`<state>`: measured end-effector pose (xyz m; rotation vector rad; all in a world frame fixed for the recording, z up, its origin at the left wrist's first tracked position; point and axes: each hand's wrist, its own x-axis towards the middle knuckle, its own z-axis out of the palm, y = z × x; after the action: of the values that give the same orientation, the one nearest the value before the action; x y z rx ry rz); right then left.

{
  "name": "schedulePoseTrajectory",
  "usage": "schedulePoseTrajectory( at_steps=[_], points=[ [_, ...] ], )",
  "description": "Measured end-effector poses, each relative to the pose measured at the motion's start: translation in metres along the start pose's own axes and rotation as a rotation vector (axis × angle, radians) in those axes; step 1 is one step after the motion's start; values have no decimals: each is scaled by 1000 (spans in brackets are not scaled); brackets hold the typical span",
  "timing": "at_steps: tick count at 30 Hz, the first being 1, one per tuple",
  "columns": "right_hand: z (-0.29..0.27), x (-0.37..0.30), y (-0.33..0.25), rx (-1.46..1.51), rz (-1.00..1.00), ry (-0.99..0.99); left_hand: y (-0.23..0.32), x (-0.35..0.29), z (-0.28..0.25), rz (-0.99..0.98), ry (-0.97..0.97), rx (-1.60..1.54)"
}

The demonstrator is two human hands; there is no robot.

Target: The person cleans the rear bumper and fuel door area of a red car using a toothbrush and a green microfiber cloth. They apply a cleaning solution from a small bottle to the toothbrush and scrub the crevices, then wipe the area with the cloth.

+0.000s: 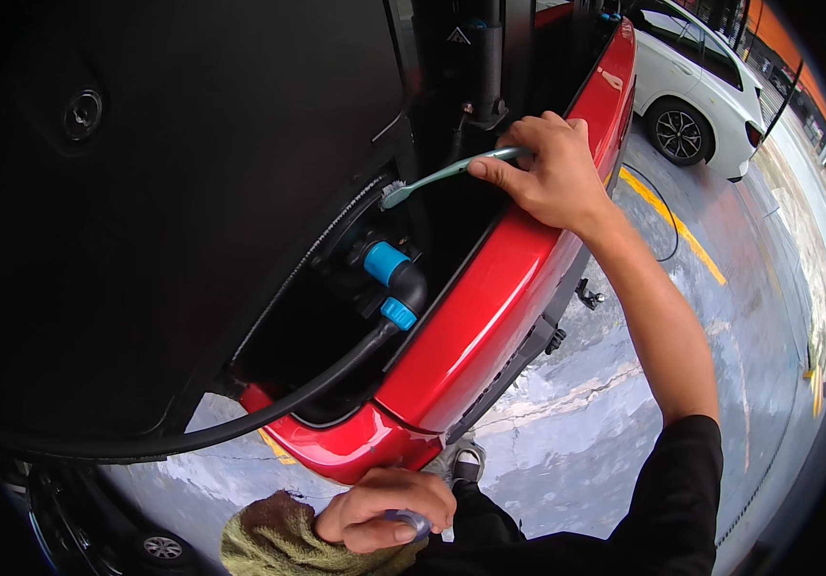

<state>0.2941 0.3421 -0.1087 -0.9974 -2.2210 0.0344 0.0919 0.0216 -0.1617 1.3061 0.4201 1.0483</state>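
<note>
My right hand (pixel 552 173) grips the handle of a pale green toothbrush (pixel 442 176). Its bristled head touches the dark rubber edge inside the open front of a red car (pixel 490 317). Below the brush sit two blue fittings (pixel 389 264) on black hoses (pixel 269 403). My left hand (pixel 384 509) is low, near my body, closed around a small bluish object and an olive green cloth (pixel 274 542). The raised black hood (pixel 173 192) fills the left side.
A white car (pixel 687 82) is parked at the upper right beside a yellow floor line (pixel 682 230). The wet concrete floor (pixel 615 413) spreads to the right. My shoe (pixel 468 464) shows below the bumper. A thin black cable lies on the floor.
</note>
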Motion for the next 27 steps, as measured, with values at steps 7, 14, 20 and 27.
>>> schedulePoseTrajectory(
  at_steps=[7,14,20,27],
  points=[
    [7,0,6,-51,-178,238,-5,-4,2,21,26,-48],
    [-1,-3,1,170,250,-219,-5,-2,4,46,52,-37],
    [-6,-9,18,150,114,-120,-6,-2,3,30,46,-22],
    [0,-4,19,129,-52,-8,-4,-2,2,26,44,-27]
  ],
)
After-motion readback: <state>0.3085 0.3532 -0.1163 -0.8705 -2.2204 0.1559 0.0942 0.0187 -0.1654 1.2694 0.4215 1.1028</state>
